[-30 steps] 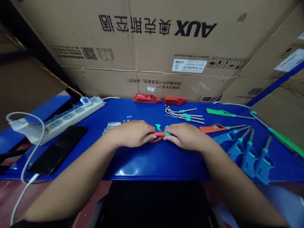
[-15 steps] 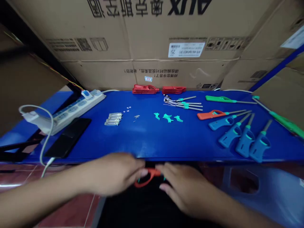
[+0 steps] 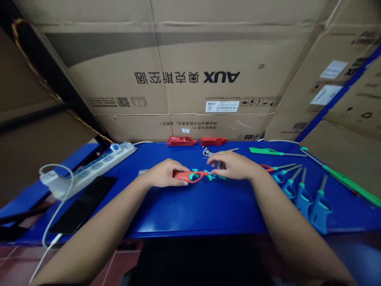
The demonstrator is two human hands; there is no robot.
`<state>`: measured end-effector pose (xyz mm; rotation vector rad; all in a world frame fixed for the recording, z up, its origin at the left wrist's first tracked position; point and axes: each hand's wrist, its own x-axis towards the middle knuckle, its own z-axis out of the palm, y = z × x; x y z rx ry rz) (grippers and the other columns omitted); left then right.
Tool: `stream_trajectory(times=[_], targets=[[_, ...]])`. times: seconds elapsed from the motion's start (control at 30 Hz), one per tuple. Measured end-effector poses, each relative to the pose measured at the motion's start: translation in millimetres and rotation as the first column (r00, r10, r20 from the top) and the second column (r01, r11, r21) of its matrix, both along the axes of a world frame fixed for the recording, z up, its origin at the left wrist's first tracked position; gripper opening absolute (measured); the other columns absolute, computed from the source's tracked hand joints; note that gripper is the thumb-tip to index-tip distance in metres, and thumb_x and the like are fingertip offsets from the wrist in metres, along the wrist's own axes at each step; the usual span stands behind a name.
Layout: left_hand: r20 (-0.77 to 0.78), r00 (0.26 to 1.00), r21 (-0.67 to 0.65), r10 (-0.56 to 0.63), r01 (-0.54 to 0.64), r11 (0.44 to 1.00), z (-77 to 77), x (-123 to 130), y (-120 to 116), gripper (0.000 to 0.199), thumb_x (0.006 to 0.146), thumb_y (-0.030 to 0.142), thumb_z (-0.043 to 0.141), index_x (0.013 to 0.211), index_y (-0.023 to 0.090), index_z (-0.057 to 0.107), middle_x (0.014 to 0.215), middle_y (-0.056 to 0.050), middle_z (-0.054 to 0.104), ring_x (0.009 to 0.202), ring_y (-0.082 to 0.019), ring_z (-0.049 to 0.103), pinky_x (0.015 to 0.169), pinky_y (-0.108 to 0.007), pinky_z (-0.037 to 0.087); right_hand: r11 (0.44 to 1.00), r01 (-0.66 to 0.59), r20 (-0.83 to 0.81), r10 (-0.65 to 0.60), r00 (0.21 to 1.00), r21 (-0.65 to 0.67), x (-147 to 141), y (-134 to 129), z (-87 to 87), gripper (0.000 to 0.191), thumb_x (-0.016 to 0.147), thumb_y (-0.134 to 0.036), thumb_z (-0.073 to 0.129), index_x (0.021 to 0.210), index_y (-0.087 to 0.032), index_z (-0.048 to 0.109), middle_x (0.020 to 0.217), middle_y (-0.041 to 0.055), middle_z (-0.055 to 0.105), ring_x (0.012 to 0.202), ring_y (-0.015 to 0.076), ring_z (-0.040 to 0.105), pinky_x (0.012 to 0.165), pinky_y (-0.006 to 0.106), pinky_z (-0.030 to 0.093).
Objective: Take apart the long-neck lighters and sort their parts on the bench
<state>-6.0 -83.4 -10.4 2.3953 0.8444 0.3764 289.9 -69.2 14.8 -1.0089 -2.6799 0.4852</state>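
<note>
An orange-red long-nosed lighter with a teal trigger is held level just above the blue table. My left hand is closed round its handle end, at the left. At the other end my right hand has its thumb at the lighter's neck, with the index finger curled above it; the palm hides most of the metal tube. Behind the lighter lie several teal trigger pieces, partly covered. Metal tubes with wires are just beyond my right hand. Clear tubes show partly behind my left wrist.
Red handle shells in two stacks stand by the cardboard wall. Blue lighters and green lighters lie at the right. A power strip and a black phone with a white cable are at the left.
Both hands have moved up and forward from below the table's front edge to over the table, bringing the orange-red lighter with them. The view has tilted upward.
</note>
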Motion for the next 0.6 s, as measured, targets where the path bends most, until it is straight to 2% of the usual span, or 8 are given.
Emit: stream_trajectory(times=[0.07, 0.1, 0.23, 0.3, 0.37, 0.47, 0.53, 0.6], targets=[[-0.114, 0.993, 0.100, -0.032, 0.044, 0.994, 1.8, -2.8, -6.9, 0.035, 0.085, 0.040, 0.071, 0.114, 0.020, 0.074, 0.091, -0.004, 0.074, 0.078, -0.017, 0.065, 0.072, -0.026, 0.045, 0.994, -0.044, 0.049, 0.048, 0.998, -0.099, 1.8, 0.4, -10.3, 0.021, 0.086, -0.024, 0.064, 0.106, -0.017, 0.071, 0.089, 0.0042, 0.072, 0.072, 0.0147, 0.063, 0.066, 0.027, 0.047], [-0.147, 0.989, 0.141, -0.026, 0.047, 0.989, 3.5, -3.4, -9.9, 0.035, 0.086, 0.038, 0.071, 0.115, 0.021, 0.073, 0.094, -0.005, 0.075, 0.081, -0.018, 0.067, 0.074, -0.027, 0.046, 0.993, -0.064, 0.070, 0.071, 0.995, -0.101, 2.4, -0.8, -14.5, 0.021, 0.087, -0.025, 0.063, 0.105, -0.017, 0.071, 0.089, 0.0043, 0.071, 0.073, 0.0152, 0.063, 0.067, 0.027, 0.047], [-0.130, 0.991, 0.218, 0.033, -0.004, 0.976, 10.4, -2.0, -16.0, 0.035, 0.089, 0.039, 0.067, 0.118, 0.020, 0.072, 0.101, -0.007, 0.075, 0.084, -0.019, 0.068, 0.078, -0.028, 0.047, 0.995, -0.066, 0.039, 0.063, 0.997, 0.078, 0.0, -8.3, -20.4, 0.026, 0.092, -0.034, 0.061, 0.110, -0.018, 0.070, 0.102, 0.0083, 0.070, 0.091, 0.0207, 0.064, 0.080, 0.033, 0.048], [-0.083, 0.996, 0.204, 0.039, -0.021, 0.979, 11.3, 0.1, -17.3, 0.037, 0.091, 0.041, 0.065, 0.120, 0.020, 0.071, 0.101, -0.006, 0.075, 0.083, -0.018, 0.068, 0.077, -0.028, 0.047, 0.981, -0.071, -0.037, 0.079, 0.996, 0.182, -5.3, -13.5, -19.5, 0.028, 0.093, -0.035, 0.061, 0.113, -0.018, 0.070, 0.106, 0.0095, 0.069, 0.097, 0.0216, 0.063, 0.085, 0.035, 0.047], [-0.045, 0.998, 0.165, 0.032, -0.024, 0.986, 10.2, 2.5, -18.7, 0.038, 0.092, 0.044, 0.064, 0.120, 0.020, 0.070, 0.099, -0.005, 0.075, 0.081, -0.017, 0.068, 0.075, -0.027, 0.047, 0.946, -0.134, -0.058, 0.158, 0.986, 0.296, -12.5, -19.8, -18.8, 0.028, 0.095, -0.034, 0.058, 0.115, -0.018, 0.070, 0.107, 0.0102, 0.068, 0.097, 0.0217, 0.061, 0.086, 0.035, 0.046], [-0.024, 1.000, 0.090, 0.002, 0.000, 0.996, 5.9, 5.6, -20.8, 0.036, 0.092, 0.045, 0.064, 0.115, 0.019, 0.073, 0.094, -0.005, 0.076, 0.077, -0.016, 0.067, 0.071, -0.025, 0.046, 0.865, -0.270, 0.064, 0.268, 0.961, 0.422, -22.5, -29.6, -18.8, 0.027, 0.100, -0.027, 0.049, 0.108, -0.017, 0.072, 0.102, 0.0109, 0.068, 0.090, 0.0218, 0.058, 0.082, 0.036, 0.043], [-0.023, 0.999, 0.042, -0.027, 0.028, 0.999, 2.8, 7.6, -22.4, 0.033, 0.091, 0.043, 0.065, 0.110, 0.018, 0.075, 0.088, -0.004, 0.075, 0.072, -0.015, 0.066, 0.066, -0.023, 0.044, 0.838, -0.354, 0.148, 0.321, 0.935, 0.416, -26.3, -35.1, -18.2, 0.028, 0.100, -0.023, 0.046, 0.104, -0.015, 0.072, 0.096, 0.0108, 0.068, 0.086, 0.0214, 0.057, 0.079, 0.036, 0.041], [-0.031, 0.997, -0.014, -0.074, 0.073, 0.997, 0.1, 10.3, -24.3, 0.029, 0.090, 0.041, 0.067, 0.105, 0.018, 0.076, 0.081, -0.003, 0.075, 0.065, -0.013, 0.064, 0.061, -0.022, 0.042, 0.852, -0.401, 0.179, 0.360, 0.916, 0.337, -28.5, -40.0, -16.9, 0.027, 0.099, -0.022, 0.047, 0.102, -0.015, 0.072, 0.093, 0.0094, 0.067, 0.083, 0.0204, 0.056, 0.077, 0.035, 0.040]])
